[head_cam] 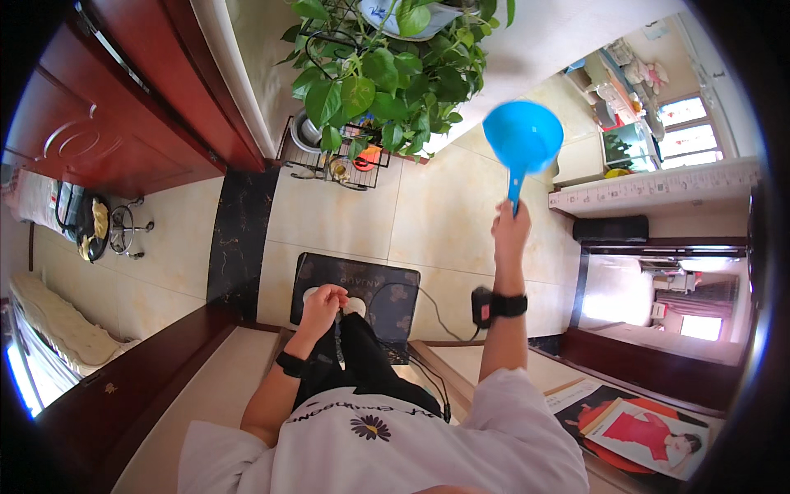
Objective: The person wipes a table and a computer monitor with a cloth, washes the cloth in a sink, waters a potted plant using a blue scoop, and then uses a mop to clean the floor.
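A blue plastic water dipper (524, 139) is held out in front and to the right, its bowl at the far end. My right hand (512, 231) is closed around the dipper's handle, and the bowl looks slightly blurred. Whether the bowl holds water is hard to see. My left hand (324, 309) hovers in front of my legs with loosely curled fingers, and nothing shows in it. Below it lies a dark doormat (364, 272) under my feet. Ahead, a leafy green potted plant (389, 80) trails from a pale patterned pot (407, 21).
A low black wire rack (302, 170) beneath the plant holds a metal basin (305, 133) and an orange container (367, 159). Left stand a red door (123, 123) and a wheeled stool (123, 228). A wall edge (654, 185) juts in at right. A cable (441, 315) hangs from my right wrist.
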The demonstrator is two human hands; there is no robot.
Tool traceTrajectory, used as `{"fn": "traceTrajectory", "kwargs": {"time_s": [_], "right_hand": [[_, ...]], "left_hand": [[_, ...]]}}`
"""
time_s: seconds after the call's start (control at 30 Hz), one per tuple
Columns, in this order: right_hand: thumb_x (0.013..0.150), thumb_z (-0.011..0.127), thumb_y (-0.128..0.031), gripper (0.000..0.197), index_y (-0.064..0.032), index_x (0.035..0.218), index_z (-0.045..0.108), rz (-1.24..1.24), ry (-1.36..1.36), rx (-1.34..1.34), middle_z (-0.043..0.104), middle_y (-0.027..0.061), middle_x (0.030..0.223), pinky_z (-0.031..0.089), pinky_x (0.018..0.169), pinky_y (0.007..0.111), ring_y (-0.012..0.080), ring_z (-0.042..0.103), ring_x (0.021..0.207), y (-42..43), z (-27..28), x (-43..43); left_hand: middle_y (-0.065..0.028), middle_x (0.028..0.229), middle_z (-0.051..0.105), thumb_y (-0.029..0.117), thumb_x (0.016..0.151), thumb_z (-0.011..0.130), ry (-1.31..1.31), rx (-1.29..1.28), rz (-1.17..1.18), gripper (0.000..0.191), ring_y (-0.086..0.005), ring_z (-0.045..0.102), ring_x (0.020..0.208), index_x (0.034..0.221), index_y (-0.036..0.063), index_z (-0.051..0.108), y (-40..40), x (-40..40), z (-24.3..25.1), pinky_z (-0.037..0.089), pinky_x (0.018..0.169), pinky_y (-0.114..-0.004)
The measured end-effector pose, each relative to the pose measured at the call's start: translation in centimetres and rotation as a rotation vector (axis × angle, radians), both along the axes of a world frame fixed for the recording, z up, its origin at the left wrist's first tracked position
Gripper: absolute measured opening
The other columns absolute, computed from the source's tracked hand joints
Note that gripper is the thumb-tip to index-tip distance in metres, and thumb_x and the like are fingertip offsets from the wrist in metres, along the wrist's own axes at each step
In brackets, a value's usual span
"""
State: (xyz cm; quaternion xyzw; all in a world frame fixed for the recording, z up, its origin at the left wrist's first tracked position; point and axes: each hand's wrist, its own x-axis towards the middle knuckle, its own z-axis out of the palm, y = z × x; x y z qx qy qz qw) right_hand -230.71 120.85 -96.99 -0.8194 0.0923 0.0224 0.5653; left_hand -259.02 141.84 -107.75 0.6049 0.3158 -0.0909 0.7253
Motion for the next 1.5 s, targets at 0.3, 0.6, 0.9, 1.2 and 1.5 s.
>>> {"fn": "traceTrajectory", "kwargs": {"time_s": [0.3, 0.6, 0.9, 1.2, 1.5], "right_hand": [[0.081, 0.048, -0.016, 0.023, 0.0048, 0.091, 0.046, 0.279, -0.293, -0.683, 0.056, 0.0259, 0.085, 0.042, 0.068, 0.048, 0.0419, 0.054, 0.079, 8.7, 0.0, 9.6], [0.081, 0.043, -0.006, 0.02, 0.0078, 0.095, 0.04, 0.437, -0.3, -1.022, 0.054, 0.0269, 0.091, 0.049, 0.069, 0.042, 0.0387, 0.058, 0.08, 13.7, -0.5, 10.4], [0.082, 0.043, -0.006, 0.021, 0.0093, 0.096, 0.04, 0.407, -0.287, -1.101, 0.054, 0.0269, 0.091, 0.05, 0.067, 0.041, 0.0373, 0.059, 0.079, 14.4, -0.9, 10.0], [0.082, 0.048, -0.012, 0.016, 0.0028, 0.078, 0.047, 0.079, 0.102, 0.587, 0.044, 0.0015, 0.068, 0.028, 0.044, 0.02, 0.0071, 0.037, 0.053, 6.7, 1.4, 6.4], [0.091, 0.042, -0.016, 0.028, 0.0034, 0.111, 0.041, -0.172, 0.284, 1.159, 0.042, 0.0006, 0.073, 0.027, 0.038, 0.015, 0.003, 0.032, 0.047, -14.3, 4.6, -14.5]], "left_hand": [[-0.0088, 0.073, 0.061, -0.004, 0.079, 0.042, -0.05, 0.106, -0.029, 0.015, -0.014, 0.059, 0.066, 0.085, -0.0029, 0.056, -0.4, -0.8, 2.3, 0.047, 0.063, -0.024], [-0.006, 0.079, 0.06, -0.001, 0.082, 0.04, -0.036, 0.114, -0.036, 0.016, -0.0117, 0.058, 0.071, 0.09, -0.0006, 0.054, 0.5, -1.5, 1.7, 0.046, 0.064, -0.023], [-0.0083, 0.074, 0.06, -0.001, 0.079, 0.043, -0.043, 0.127, -0.033, 0.014, -0.0158, 0.059, 0.069, 0.086, -0.0011, 0.055, 1.0, -1.6, 2.9, 0.047, 0.064, -0.026], [-0.0069, 0.073, 0.058, -0.004, 0.08, 0.039, -0.121, 0.192, -0.127, 0.017, -0.0128, 0.057, 0.067, 0.085, -0.0013, 0.055, 2.0, -0.4, 3.5, 0.047, 0.063, -0.024], [-0.0078, 0.075, 0.062, 0.001, 0.08, 0.04, -0.094, 0.184, -0.145, 0.019, -0.0147, 0.06, 0.068, 0.088, -0.0006, 0.057, 2.9, 3.3, 7.0, 0.047, 0.062, -0.025]]}}
